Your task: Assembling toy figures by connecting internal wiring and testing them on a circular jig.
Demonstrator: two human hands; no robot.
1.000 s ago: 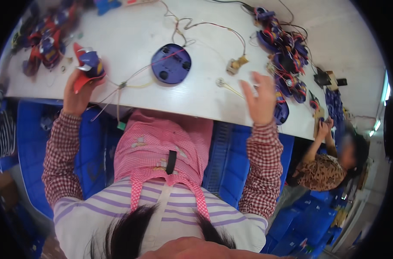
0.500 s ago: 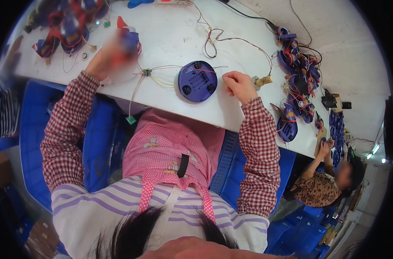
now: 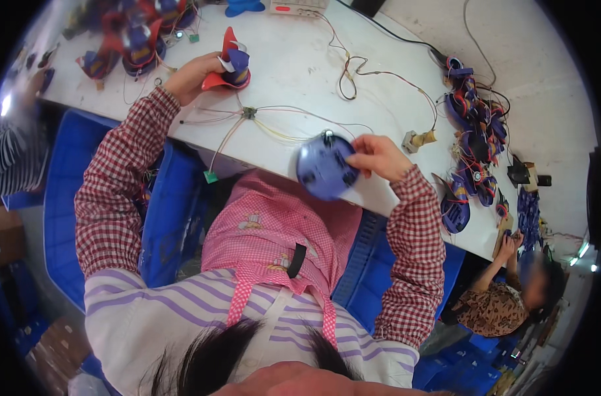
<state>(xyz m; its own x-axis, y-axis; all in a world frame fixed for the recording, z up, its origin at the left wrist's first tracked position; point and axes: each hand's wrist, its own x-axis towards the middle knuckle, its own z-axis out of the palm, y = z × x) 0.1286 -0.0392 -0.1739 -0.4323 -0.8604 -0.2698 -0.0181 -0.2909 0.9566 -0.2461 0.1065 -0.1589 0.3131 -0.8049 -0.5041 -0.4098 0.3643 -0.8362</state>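
Note:
My left hand [image 3: 196, 76] is closed on a red and purple toy part [image 3: 236, 68] with a pointed red piece standing up, over the far left of the table. My right hand [image 3: 382, 157] pinches the right rim of a round purple plastic base [image 3: 324, 169], thumb on top. The base is tilted, overlapping the near table edge, and slightly blurred. Between the hands lies a small circuit board [image 3: 249, 113] with thin wires fanning out. One wire pair hangs over the edge to a small green board [image 3: 211, 177].
Purple-red toy assemblies with wires pile up at the far left [image 3: 139, 46] and along the right [image 3: 475, 119]. A looped cable runs from a white box [image 3: 299, 6] to a brass-coloured connector [image 3: 419, 140]. Blue bins [image 3: 76, 198] stand below the table. Another person [image 3: 495, 303] works at the right.
My right hand, empty before, has taken the round base by its rim and drawn it toward me, tilting it. The left hand stays near its place with the toy part. The view has shifted slightly.

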